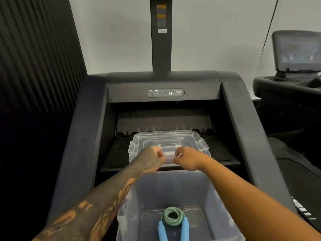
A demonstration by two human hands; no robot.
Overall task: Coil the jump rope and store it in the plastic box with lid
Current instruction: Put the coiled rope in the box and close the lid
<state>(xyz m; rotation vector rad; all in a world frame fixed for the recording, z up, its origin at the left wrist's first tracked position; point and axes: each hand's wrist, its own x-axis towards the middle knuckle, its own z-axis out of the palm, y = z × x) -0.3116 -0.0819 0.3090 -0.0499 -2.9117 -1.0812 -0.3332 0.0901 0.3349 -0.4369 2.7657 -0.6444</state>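
Observation:
The green jump rope (172, 216) lies coiled on the bottom of the clear plastic box (215, 197), its two blue handles pointing toward me. Beyond the box, the clear lid (166, 136) rests on the machine's black step surface. My left hand (152, 158) and my right hand (186, 158) are both over the lid's near part, fingers curled at its central handle. The handle itself is blurred, so the exact grip is hard to make out. The box is open at the top.
The box and lid sit inside a dark gym machine (165, 93) with tall side rails left and right and a central post behind. Another machine with a screen (297, 51) stands at the right. A dark ribbed wall is on the left.

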